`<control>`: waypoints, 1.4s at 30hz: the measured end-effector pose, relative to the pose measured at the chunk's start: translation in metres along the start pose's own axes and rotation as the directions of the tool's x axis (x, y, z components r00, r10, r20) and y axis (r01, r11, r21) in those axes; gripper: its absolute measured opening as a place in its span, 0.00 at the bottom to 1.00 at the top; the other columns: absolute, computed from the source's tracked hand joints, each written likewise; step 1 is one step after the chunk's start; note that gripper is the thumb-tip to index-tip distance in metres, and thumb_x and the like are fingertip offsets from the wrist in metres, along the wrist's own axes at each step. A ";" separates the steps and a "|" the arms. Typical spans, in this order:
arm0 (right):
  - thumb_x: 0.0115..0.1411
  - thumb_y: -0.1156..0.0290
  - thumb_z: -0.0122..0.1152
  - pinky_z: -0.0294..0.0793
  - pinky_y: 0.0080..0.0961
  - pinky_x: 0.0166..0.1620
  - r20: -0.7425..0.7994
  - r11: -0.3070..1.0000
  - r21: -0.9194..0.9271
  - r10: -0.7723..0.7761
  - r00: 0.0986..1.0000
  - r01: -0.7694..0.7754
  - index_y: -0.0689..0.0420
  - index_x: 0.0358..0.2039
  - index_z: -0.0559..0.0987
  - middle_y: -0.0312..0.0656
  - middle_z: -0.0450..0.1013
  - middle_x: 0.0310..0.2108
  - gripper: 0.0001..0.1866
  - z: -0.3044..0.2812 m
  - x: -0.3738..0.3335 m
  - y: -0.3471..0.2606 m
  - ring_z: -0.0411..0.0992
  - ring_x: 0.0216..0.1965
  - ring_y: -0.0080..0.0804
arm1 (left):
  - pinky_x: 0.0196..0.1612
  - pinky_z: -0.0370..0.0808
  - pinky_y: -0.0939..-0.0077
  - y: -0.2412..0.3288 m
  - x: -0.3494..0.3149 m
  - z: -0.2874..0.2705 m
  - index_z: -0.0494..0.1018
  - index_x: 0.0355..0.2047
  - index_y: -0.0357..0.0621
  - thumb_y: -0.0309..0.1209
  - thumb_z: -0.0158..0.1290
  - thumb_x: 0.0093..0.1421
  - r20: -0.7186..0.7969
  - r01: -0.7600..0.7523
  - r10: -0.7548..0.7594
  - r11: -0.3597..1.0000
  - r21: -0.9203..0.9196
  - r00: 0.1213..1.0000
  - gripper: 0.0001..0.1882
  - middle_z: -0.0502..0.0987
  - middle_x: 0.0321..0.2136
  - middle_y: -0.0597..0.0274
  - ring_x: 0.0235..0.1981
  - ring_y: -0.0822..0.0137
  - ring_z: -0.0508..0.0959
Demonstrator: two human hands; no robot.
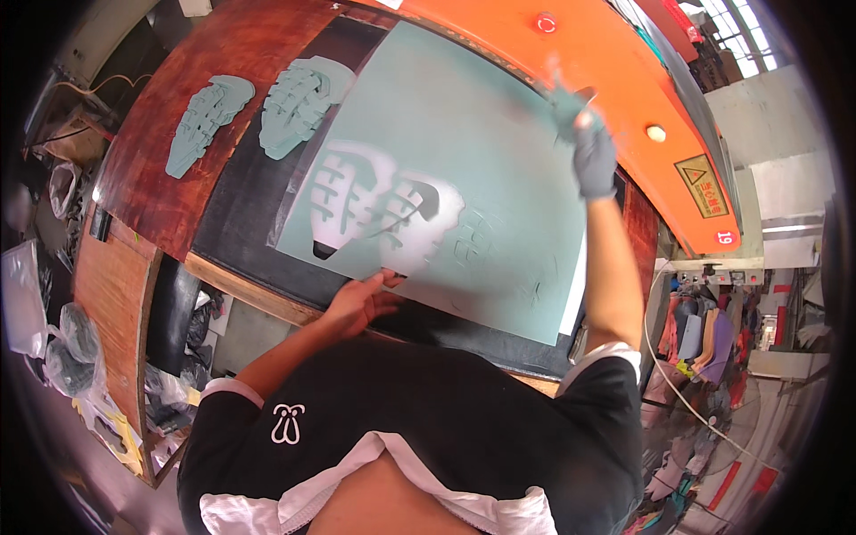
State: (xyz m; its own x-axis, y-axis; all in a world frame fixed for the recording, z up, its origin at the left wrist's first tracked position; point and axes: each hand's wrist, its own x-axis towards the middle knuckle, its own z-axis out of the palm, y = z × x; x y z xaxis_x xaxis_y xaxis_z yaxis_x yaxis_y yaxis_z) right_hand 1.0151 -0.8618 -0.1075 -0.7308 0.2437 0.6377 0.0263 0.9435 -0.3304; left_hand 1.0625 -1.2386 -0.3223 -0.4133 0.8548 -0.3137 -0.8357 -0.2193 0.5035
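Note:
A pale green sheet (522, 169) lies in front of me, with shoe-upper-shaped openings cut through its left part and white showing through them. Fainter cut lines mark the sheet right of these openings. My left hand (361, 303), bare, is at the sheet's near edge below the openings, its fingers apart and slightly blurred. Up at the far right edge, my right hand (595, 160) wears a grey glove. It is closed on a pale green cut piece (563, 109), smeared by motion, so its outline cannot be made out.
Two stacks of pale green shoe-upper pieces, one (303, 102) on the black board and another (209, 120) on the reddish-brown tabletop (147, 196), sit at left. An orange machine beam (660, 169) with buttons crosses the far right side. Plastic bags (76, 348) hang at lower left.

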 end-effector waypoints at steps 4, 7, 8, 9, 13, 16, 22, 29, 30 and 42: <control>0.58 0.64 0.57 0.72 0.34 0.40 0.205 0.967 0.159 -0.231 0.951 0.200 0.55 0.40 0.75 0.45 0.74 0.33 0.12 0.009 -0.150 -0.027 0.73 0.35 0.44 | 0.51 0.66 0.65 -0.035 0.013 0.024 0.61 0.56 0.47 0.43 0.48 0.63 0.192 0.259 -0.236 0.960 -0.103 0.952 0.24 0.66 0.55 0.59 0.52 0.64 0.68; 0.56 0.64 0.59 0.72 0.34 0.37 0.332 0.941 0.179 -0.331 0.883 0.286 0.55 0.37 0.75 0.44 0.73 0.33 0.12 0.015 -0.216 -0.042 0.72 0.34 0.43 | 0.58 0.58 0.60 -0.056 0.040 0.043 0.60 0.57 0.50 0.41 0.46 0.63 0.285 0.364 -0.336 0.930 -0.049 0.898 0.23 0.63 0.57 0.60 0.57 0.60 0.64; 0.56 0.64 0.59 0.71 0.34 0.37 0.299 0.927 0.147 -0.374 0.878 0.345 0.56 0.35 0.74 0.45 0.72 0.33 0.11 0.014 -0.228 -0.047 0.71 0.35 0.42 | 0.57 0.60 0.62 -0.060 0.045 0.047 0.61 0.55 0.48 0.41 0.45 0.63 0.293 0.329 -0.299 0.943 -0.057 0.908 0.21 0.63 0.55 0.61 0.56 0.61 0.64; 0.55 0.63 0.59 0.71 0.34 0.37 0.311 0.926 0.147 -0.376 0.873 0.347 0.57 0.36 0.74 0.45 0.72 0.33 0.12 0.012 -0.234 -0.052 0.71 0.34 0.43 | 0.55 0.62 0.64 -0.062 0.050 0.050 0.62 0.53 0.47 0.41 0.45 0.64 0.311 0.280 -0.247 0.958 -0.065 0.918 0.20 0.64 0.54 0.61 0.55 0.62 0.64; 0.50 0.63 0.62 0.70 0.35 0.41 0.293 0.913 0.207 -0.401 0.868 0.352 0.59 0.38 0.74 0.43 0.72 0.34 0.17 -0.004 -0.236 -0.063 0.70 0.34 0.44 | 0.53 0.64 0.66 -0.061 0.056 0.060 0.64 0.49 0.45 0.40 0.42 0.66 0.308 0.165 -0.136 0.984 -0.070 0.942 0.16 0.65 0.51 0.62 0.53 0.63 0.67; 0.51 0.63 0.62 0.70 0.35 0.42 0.328 0.904 0.243 -0.418 0.848 0.351 0.61 0.42 0.74 0.46 0.72 0.37 0.20 -0.007 -0.230 -0.059 0.71 0.37 0.43 | 0.52 0.65 0.67 -0.054 0.054 0.065 0.65 0.51 0.43 0.43 0.38 0.67 0.275 0.094 -0.113 0.992 0.079 0.955 0.20 0.65 0.53 0.62 0.51 0.64 0.69; 0.59 0.59 0.54 0.71 0.34 0.44 0.431 0.931 0.321 0.017 0.902 -0.171 0.57 0.44 0.73 0.51 0.74 0.36 0.18 0.014 -0.204 -0.034 0.72 0.40 0.47 | 0.51 0.65 0.68 -0.053 0.047 0.066 0.64 0.55 0.43 0.46 0.34 0.68 0.131 0.039 -0.079 0.958 0.285 0.988 0.25 0.67 0.52 0.58 0.51 0.61 0.69; 0.58 0.54 0.54 0.63 0.32 0.28 0.086 0.654 0.376 0.681 0.727 -0.657 0.64 0.24 0.72 0.42 0.65 0.17 0.22 -0.007 -0.064 0.061 0.63 0.21 0.29 | 0.56 0.65 0.56 -0.063 0.051 0.059 0.67 0.45 0.37 0.40 0.38 0.67 0.040 0.012 -0.018 0.991 0.130 0.999 0.18 0.68 0.46 0.55 0.50 0.55 0.68; 0.58 0.55 0.53 0.65 0.31 0.29 0.071 0.638 0.448 0.673 0.737 -0.626 0.64 0.26 0.73 0.43 0.67 0.20 0.21 -0.009 -0.045 0.077 0.64 0.24 0.28 | 0.56 0.65 0.55 -0.064 0.052 0.059 0.67 0.45 0.38 0.40 0.38 0.67 0.047 0.028 -0.034 0.992 0.126 0.998 0.18 0.67 0.46 0.55 0.51 0.55 0.68; 0.62 0.57 0.51 0.68 0.23 0.33 -0.257 0.969 0.245 0.092 0.962 -0.027 0.59 0.35 0.76 0.35 0.71 0.27 0.16 -0.129 -0.026 0.063 0.67 0.29 0.22 | 0.52 0.69 0.59 -0.059 0.042 0.064 0.63 0.50 0.40 0.40 0.40 0.67 0.046 0.011 -0.015 0.997 0.077 0.999 0.18 0.68 0.47 0.55 0.47 0.58 0.71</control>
State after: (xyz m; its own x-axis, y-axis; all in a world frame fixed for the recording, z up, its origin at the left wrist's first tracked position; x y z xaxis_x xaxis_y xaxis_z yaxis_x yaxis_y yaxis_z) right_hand 1.1241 -0.7800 -0.0552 -0.5249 0.3789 0.7622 -0.1221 0.8527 -0.5079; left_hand 1.1173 -1.1601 -0.3136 -0.3839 0.8788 -0.2834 -0.8099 -0.1730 0.5605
